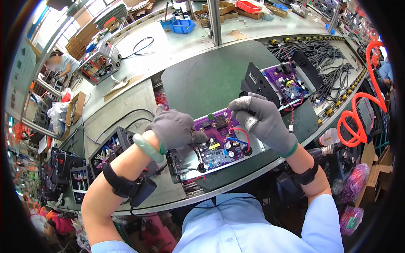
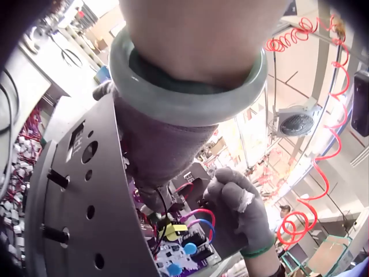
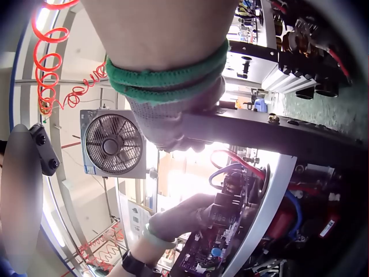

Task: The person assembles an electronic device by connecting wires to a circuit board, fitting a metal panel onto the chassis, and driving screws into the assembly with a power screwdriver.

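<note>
My left hand (image 1: 173,126), in a grey glove, is over the left part of a purple circuit board (image 1: 219,130) set in a metal chassis. Its thumb points across the board; the other fingertips are hidden, so I cannot tell whether they grip anything. My right hand (image 1: 261,120), also gloved, has curled fingers at the chassis's right end. In the right wrist view it holds the edge of a black panel (image 3: 253,124). Red and blue wires (image 1: 240,134) loop up from the board beside it. Another black panel (image 2: 86,196), with holes, stands at the left end.
Behind my right hand sits a second chassis with a purple board (image 1: 287,82) and upright black panels. A bundle of black cables (image 1: 312,55) lies at the far right. An orange coiled hose (image 1: 358,122) hangs there. Black open housings (image 1: 112,149) stand on the left.
</note>
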